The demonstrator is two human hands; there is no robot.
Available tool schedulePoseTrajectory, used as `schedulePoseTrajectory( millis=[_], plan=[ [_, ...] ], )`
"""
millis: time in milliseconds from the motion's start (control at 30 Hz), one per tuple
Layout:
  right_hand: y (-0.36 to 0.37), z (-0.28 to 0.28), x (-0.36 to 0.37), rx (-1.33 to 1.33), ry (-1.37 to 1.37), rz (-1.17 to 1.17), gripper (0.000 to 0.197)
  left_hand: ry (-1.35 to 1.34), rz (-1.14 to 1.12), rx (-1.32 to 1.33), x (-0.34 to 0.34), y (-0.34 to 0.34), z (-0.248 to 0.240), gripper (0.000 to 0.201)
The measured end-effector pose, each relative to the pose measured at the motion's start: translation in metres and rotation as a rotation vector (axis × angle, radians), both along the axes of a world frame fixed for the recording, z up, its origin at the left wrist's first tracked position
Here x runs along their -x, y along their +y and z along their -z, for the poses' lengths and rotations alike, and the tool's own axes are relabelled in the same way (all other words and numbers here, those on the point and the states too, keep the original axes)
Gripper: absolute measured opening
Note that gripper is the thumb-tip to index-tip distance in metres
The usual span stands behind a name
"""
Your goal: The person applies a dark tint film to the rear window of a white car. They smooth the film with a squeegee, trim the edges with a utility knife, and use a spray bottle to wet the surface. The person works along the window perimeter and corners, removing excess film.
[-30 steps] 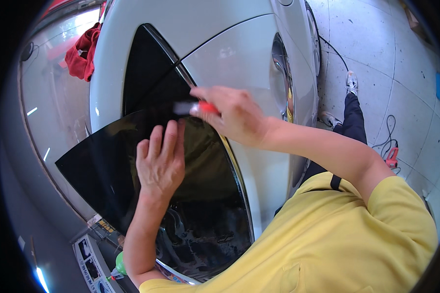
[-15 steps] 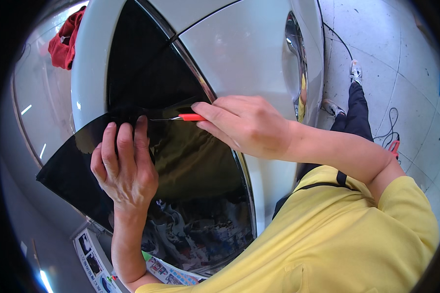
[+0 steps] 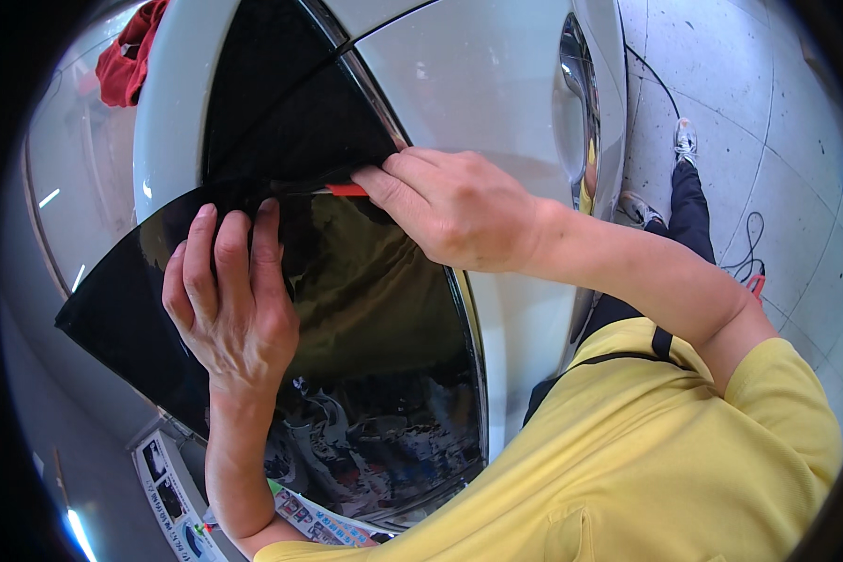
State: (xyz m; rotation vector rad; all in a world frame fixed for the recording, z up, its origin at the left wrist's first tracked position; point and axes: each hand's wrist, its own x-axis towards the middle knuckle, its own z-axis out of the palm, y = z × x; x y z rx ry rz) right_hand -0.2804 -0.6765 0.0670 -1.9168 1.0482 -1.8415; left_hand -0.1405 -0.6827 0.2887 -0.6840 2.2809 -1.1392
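A large dark sheet of window film [image 3: 112, 309] lies over the dark side window [image 3: 281, 103] of a white car, its left part reaching past the window onto the body. My left hand [image 3: 239, 300] rests on the sheet, fingers stretched and slightly apart, tips near its upper edge. In my right hand [image 3: 459, 206] is a red utility knife [image 3: 347, 190], pinched between thumb and fingers. Its thin blade points left toward my left fingertips and lies along the film's upper edge. The blade's very tip is hard to make out.
Chrome trim [image 3: 370, 89] runs along the window, and a chrome door handle [image 3: 585, 103] stands out from the door. A red cloth [image 3: 129, 56] hangs at the far left. A black cable [image 3: 749, 248] lies on the tiled floor; printed boxes [image 3: 173, 496] stand lower left.
The view has shifted a little, so the car sits slightly higher. My right hand and the knife have moved left along the film's edge. My left hand stays on the film.
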Motion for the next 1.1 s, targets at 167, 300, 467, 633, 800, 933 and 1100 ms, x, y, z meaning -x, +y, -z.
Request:
schedulePoseTrajectory(
  millis=[167, 300, 467, 633, 800, 933, 1100],
  plan=[
    [-0.001, -0.002, 0.0, 0.008, 0.013, -0.024, 0.036, 0.003, 0.009, 0.004, -0.001, 0.0, 0.0, 0.028],
    [-0.002, -0.004, 0.002, 0.001, 0.03, -0.034, 0.04, 0.007, 0.0, 0.0, -0.002, -0.001, 0.0, 0.028],
    [-0.004, -0.006, 0.002, -0.017, 0.061, -0.052, 0.033, 0.015, 0.008, -0.001, -0.003, -0.001, 0.0, 0.026],
    [-0.004, -0.008, 0.003, -0.023, 0.1, -0.039, 0.033, 0.023, 0.016, -0.002, -0.002, -0.002, 0.001, 0.025],
    [-0.003, -0.013, 0.003, -0.045, 0.102, -0.037, 0.03, 0.023, 0.016, 0.001, -0.002, -0.002, 0.002, 0.024],
    [0.001, -0.02, 0.001, -0.108, 0.125, -0.049, 0.025, 0.017, 0.014, 0.0, -0.002, -0.002, 0.002, 0.024],
    [0.005, -0.026, 0.004, -0.128, 0.161, -0.029, 0.02, 0.017, 0.0, 0.006, -0.002, -0.001, 0.002, 0.025]
  ],
)
